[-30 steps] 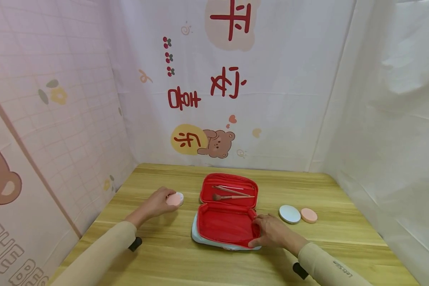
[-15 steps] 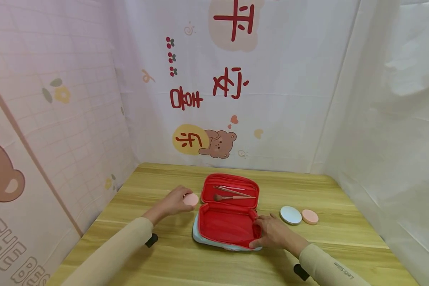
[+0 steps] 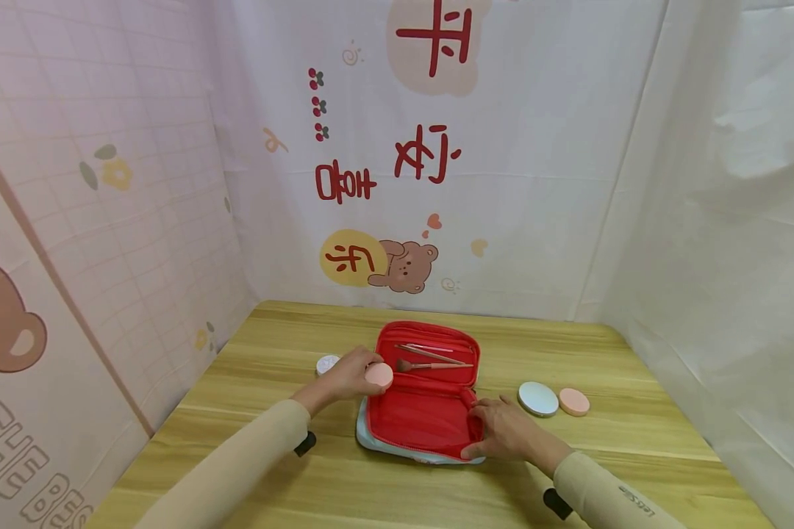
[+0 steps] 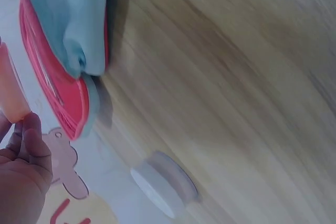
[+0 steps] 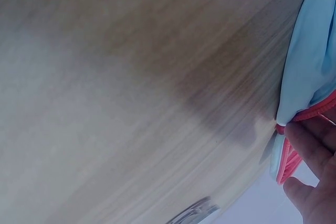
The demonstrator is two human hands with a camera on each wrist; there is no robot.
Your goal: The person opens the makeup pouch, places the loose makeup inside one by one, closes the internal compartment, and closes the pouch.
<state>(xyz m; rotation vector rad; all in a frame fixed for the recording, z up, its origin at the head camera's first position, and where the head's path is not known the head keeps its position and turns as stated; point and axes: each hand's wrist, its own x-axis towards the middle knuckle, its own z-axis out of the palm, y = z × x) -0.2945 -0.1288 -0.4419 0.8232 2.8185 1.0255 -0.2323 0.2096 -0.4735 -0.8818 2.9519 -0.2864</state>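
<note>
And here's the left hand (image 3: 349,375), pinching a pink disc (image 3: 379,375) up at the left edge of the open red-lined bag (image 3: 420,420), close to its hinge! Over on the right, the right hand (image 3: 506,430) grips the bag's right rim, the two hands well apart. Brushes (image 3: 434,365) lie in the far flap. Left on the desk (image 3: 384,499), a white round case (image 3: 327,364); right, a pale round case (image 3: 538,398) just beside a second pink disc (image 3: 574,401).
</note>
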